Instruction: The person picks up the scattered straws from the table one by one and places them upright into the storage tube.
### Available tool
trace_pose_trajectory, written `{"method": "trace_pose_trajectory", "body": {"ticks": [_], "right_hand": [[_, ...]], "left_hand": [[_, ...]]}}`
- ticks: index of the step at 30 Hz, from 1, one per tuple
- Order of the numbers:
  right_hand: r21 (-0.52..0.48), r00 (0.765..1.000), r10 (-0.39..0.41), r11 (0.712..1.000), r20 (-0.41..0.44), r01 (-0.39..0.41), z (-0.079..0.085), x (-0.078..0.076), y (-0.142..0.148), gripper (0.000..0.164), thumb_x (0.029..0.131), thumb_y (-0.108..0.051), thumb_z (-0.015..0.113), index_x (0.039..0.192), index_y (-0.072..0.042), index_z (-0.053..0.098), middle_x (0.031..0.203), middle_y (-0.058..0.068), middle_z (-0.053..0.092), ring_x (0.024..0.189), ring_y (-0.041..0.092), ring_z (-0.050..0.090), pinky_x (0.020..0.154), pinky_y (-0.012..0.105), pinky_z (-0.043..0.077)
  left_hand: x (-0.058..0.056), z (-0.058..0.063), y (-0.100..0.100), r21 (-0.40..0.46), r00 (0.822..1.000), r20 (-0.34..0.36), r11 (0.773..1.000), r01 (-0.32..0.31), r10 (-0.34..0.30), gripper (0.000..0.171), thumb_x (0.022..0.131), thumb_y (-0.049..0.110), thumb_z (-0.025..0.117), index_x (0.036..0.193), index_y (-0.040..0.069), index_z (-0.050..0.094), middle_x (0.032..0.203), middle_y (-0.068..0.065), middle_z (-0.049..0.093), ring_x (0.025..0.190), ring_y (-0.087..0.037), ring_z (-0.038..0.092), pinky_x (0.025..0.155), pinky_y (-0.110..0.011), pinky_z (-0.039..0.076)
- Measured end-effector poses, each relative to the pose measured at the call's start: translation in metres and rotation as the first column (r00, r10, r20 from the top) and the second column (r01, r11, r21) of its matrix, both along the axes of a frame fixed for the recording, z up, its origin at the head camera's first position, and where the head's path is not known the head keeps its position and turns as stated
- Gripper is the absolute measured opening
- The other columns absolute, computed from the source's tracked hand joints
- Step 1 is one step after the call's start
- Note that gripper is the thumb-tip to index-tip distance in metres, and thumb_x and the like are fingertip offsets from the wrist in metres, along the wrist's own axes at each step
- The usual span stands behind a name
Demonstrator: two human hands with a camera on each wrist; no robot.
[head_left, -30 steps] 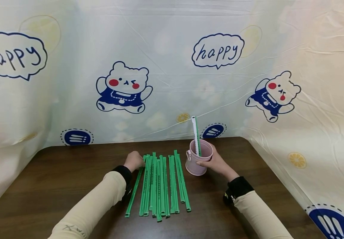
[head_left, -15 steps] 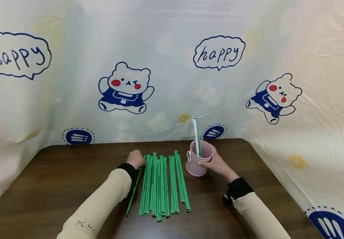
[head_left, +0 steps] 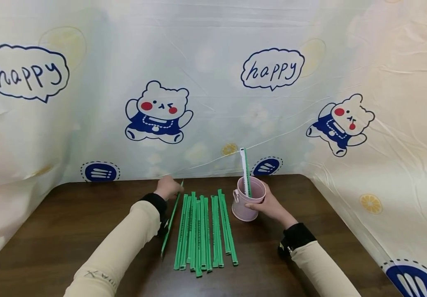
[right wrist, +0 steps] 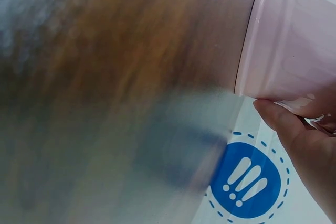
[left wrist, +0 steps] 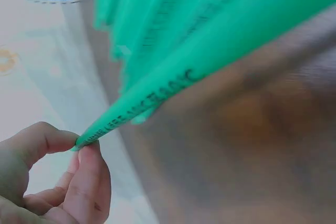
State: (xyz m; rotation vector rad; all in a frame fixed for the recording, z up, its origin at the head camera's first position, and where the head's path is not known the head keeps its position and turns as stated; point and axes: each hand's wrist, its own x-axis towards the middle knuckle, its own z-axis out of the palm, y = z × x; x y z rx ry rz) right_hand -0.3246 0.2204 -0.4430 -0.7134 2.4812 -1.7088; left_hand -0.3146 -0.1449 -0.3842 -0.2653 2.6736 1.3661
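Observation:
My left hand (head_left: 168,188) pinches the far end of a long thin green stick (left wrist: 157,87) with black print, between thumb and fingertips. In the head view this stick slants down toward me, left of a row of similar green sticks (head_left: 198,231) lying side by side on the table. My right hand (head_left: 270,205) grips a small pink bucket (head_left: 244,209) from its right side, thumb across the front. Inside the bucket stands a white-and-green stick (head_left: 245,171), rising well above the rim. The right wrist view shows the bucket's wall (right wrist: 299,40) with my hand against it.
The dark brown wooden table (head_left: 87,231) has its far edge just beyond the bucket and my left hand. Behind it and along both sides hangs a pale printed sheet (head_left: 213,82) with bears and "happy" bubbles.
My left hand has drawn the leftmost stick up and away from me, its near end moving off its earlier spot and the stick turning edge-on. The right hand keeps the bucket in place.

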Motion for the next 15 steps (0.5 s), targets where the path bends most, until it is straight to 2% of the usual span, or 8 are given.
{"method": "trace_pose_trajectory", "body": {"ticks": [3, 6, 8, 10, 12, 15], "right_hand": [[0.007, 1.000, 0.006, 1.000, -0.015, -0.006, 0.000, -0.001, 0.001, 0.095, 0.084, -0.009, 0.082, 0.159, -0.008, 0.024, 0.155, 0.023, 0.038, 0.140, 0.043, 0.043, 0.117, 0.059, 0.041], [0.011, 1.000, 0.004, 1.000, -0.026, -0.004, 0.000, -0.001, 0.002, 0.095, 0.084, -0.008, 0.083, 0.159, -0.008, 0.025, 0.155, 0.023, 0.039, 0.140, 0.041, 0.044, 0.117, 0.056, 0.042], [0.010, 0.999, 0.008, 1.000, -0.033, -0.008, 0.000, -0.001, 0.001, 0.094, 0.083, -0.008, 0.083, 0.158, -0.008, 0.025, 0.155, 0.023, 0.039, 0.140, 0.042, 0.044, 0.117, 0.056, 0.042], [0.004, 1.000, 0.009, 1.000, -0.026, -0.009, 0.000, -0.001, 0.001, 0.095, 0.083, -0.008, 0.083, 0.158, -0.010, 0.025, 0.155, 0.022, 0.039, 0.140, 0.042, 0.043, 0.117, 0.058, 0.041], [0.000, 1.000, 0.014, 1.000, -0.024, -0.014, 0.000, -0.002, 0.001, 0.095, 0.084, -0.008, 0.083, 0.159, -0.011, 0.025, 0.155, 0.022, 0.039, 0.141, 0.042, 0.043, 0.117, 0.060, 0.040], [-0.007, 0.999, 0.023, 1.000, -0.021, -0.023, -0.001, -0.001, 0.001, 0.094, 0.084, -0.008, 0.082, 0.159, -0.010, 0.025, 0.155, 0.022, 0.039, 0.141, 0.042, 0.043, 0.118, 0.061, 0.039]], "left_hand": [[-0.007, 0.019, 0.004, 0.054, 0.999, -0.041, 0.999, 0.001, 0.001, 0.023, 0.094, 0.003, 0.062, 0.110, -0.013, 0.064, 0.118, -0.030, 0.063, 0.092, -0.032, 0.069, 0.089, -0.045, 0.061], [-0.012, 0.046, 0.011, 0.095, 0.995, -0.101, 0.995, 0.019, -0.010, 0.026, 0.095, 0.004, 0.061, 0.115, -0.013, 0.066, 0.122, -0.029, 0.066, 0.090, -0.024, 0.068, 0.092, -0.041, 0.061], [-0.014, 0.066, 0.018, 0.135, 0.990, -0.135, 0.990, 0.046, -0.028, 0.033, 0.097, 0.004, 0.060, 0.125, -0.012, 0.064, 0.129, -0.028, 0.066, 0.096, -0.026, 0.069, 0.097, -0.040, 0.060], [-0.014, 0.088, 0.027, 0.190, 0.985, -0.167, 0.978, 0.084, -0.052, 0.039, 0.098, 0.004, 0.059, 0.135, -0.009, 0.059, 0.137, -0.027, 0.062, 0.110, -0.031, 0.069, 0.103, -0.040, 0.058], [-0.016, 0.108, 0.035, 0.227, 0.977, -0.203, 0.967, 0.116, -0.070, 0.040, 0.099, 0.004, 0.058, 0.138, -0.008, 0.058, 0.139, -0.026, 0.060, 0.120, -0.036, 0.067, 0.107, -0.040, 0.056], [-0.017, 0.134, 0.049, 0.244, 0.960, -0.267, 0.958, 0.151, -0.083, 0.039, 0.099, 0.005, 0.058, 0.137, -0.006, 0.059, 0.137, -0.024, 0.062, 0.124, -0.036, 0.066, 0.106, -0.039, 0.056]]}}
